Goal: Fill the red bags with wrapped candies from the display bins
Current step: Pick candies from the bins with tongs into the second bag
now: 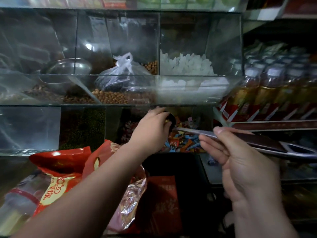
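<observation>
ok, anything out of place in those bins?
A knotted clear plastic bag with dark contents sits on the loose brown nuts in the upper middle bin, the only bagged item there. A steel bowl lies in the bin to its left.

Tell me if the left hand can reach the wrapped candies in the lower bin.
Likely yes. The left hand is in the lower bin, over the wrapped candies, fingers curled on a small gold piece. The long tool in the right hand reaches in beside it, not across it.

The raised flap leaves the candy bin open in front; upper glass bins overhang it.
</observation>
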Demonstrator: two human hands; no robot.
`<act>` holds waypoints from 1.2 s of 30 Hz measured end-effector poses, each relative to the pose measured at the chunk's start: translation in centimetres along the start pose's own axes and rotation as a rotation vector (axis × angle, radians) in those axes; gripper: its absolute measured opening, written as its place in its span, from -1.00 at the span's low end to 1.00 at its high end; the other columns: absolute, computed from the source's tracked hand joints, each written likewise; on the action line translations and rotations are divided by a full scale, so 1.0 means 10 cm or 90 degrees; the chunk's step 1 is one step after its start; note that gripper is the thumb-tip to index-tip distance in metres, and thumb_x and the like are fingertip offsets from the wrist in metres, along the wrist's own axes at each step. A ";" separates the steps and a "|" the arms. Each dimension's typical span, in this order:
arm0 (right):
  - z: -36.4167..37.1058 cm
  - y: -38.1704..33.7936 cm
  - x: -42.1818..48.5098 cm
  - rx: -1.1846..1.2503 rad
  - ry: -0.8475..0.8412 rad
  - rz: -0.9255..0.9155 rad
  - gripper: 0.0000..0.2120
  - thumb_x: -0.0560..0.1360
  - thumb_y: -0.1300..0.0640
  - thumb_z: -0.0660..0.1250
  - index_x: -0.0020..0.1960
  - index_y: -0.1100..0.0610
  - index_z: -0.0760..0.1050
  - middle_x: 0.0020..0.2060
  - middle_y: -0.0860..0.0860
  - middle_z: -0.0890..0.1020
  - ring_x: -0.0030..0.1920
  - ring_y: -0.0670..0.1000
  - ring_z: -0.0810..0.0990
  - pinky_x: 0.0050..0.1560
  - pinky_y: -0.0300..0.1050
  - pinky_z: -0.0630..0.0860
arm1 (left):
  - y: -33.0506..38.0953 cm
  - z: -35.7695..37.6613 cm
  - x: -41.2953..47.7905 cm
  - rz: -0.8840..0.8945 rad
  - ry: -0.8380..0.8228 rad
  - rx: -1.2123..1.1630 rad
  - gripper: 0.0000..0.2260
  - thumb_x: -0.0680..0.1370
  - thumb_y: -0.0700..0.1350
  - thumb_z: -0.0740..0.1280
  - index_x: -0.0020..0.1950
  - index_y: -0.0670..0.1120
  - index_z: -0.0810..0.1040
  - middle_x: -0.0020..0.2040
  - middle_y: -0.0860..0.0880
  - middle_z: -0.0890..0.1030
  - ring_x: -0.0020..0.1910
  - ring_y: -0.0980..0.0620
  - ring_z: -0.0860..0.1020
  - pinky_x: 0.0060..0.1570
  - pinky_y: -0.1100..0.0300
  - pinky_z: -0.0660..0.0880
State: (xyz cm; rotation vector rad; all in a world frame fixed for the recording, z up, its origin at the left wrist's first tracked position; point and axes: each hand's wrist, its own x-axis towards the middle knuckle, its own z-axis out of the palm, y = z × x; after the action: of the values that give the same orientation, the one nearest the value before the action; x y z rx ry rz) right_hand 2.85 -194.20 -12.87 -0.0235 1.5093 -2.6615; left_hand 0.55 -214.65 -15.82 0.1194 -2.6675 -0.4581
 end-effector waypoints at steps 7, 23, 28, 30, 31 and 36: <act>-0.22 0.44 0.49 -0.046 0.074 -0.097 -0.93 0.55 0.22 0.46 -0.07 0.08 0.61 -0.28 -0.03 0.76 -0.13 0.05 0.79 -0.15 -0.24 0.68 | 0.09 0.59 0.63 -0.021 -0.220 -0.024 -0.63 0.67 -0.05 0.20 0.43 -0.17 0.46 0.47 -0.16 0.40 0.45 -0.13 0.33 0.42 0.11 0.27; -0.24 0.56 0.51 -0.594 -0.131 -0.465 -0.85 0.54 0.21 0.43 -0.06 -0.04 0.63 -0.13 -0.17 0.66 -0.10 -0.22 0.66 -0.08 -0.46 0.49 | 0.16 0.19 0.44 -0.211 -0.074 -0.206 -0.70 0.60 -0.04 0.31 0.33 -0.01 0.58 0.26 -0.02 0.62 0.18 0.04 0.56 0.05 0.31 0.36; -0.14 0.23 0.00 -0.494 -0.046 -0.357 -0.86 0.50 0.16 0.47 -0.16 -0.08 0.63 -0.30 -0.28 0.69 -0.26 -0.36 0.65 -0.13 -0.50 0.50 | -0.05 -0.31 -0.35 -0.190 0.012 -0.204 -0.76 0.58 0.04 0.36 0.22 0.04 0.64 0.04 0.19 0.63 -0.01 0.41 0.54 -0.14 0.56 0.38; -0.05 0.20 -0.09 -0.360 -0.174 -0.099 -0.83 0.65 0.33 0.27 0.05 0.17 0.62 -0.22 -0.06 0.77 -0.05 -0.22 0.72 -0.05 -0.34 0.57 | -0.19 -0.46 -0.79 -0.199 0.102 -0.149 -0.81 0.57 0.05 0.36 0.15 0.07 0.64 0.11 0.19 0.58 0.06 0.40 0.49 -0.04 0.57 0.36; 0.00 0.18 -0.16 -0.307 -0.224 0.032 -0.74 0.69 0.40 0.11 0.28 0.32 0.52 0.04 0.17 0.72 0.22 0.00 0.66 -0.20 -0.38 0.55 | -0.27 -0.50 -1.02 -0.220 0.150 -0.116 -0.82 0.55 0.06 0.36 0.13 0.09 0.62 0.17 0.15 0.54 0.13 0.37 0.46 0.08 0.49 0.40; 0.09 0.22 -0.61 -0.609 -0.483 -0.086 -0.74 0.64 0.25 0.35 0.29 0.08 0.61 0.25 0.10 0.70 0.22 -0.04 0.65 -0.18 -0.38 0.48 | -0.61 -0.47 -1.85 -0.464 0.068 0.002 -0.59 0.50 0.09 0.42 0.34 0.10 0.52 0.40 -0.10 0.42 0.37 -0.10 0.40 0.37 -0.05 0.37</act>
State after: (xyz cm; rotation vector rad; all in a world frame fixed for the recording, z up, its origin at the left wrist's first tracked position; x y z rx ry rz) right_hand 9.09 -195.65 -14.12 -1.0487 2.2352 -1.4044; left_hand 19.40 -218.96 -21.23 1.0994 -2.4460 -0.6370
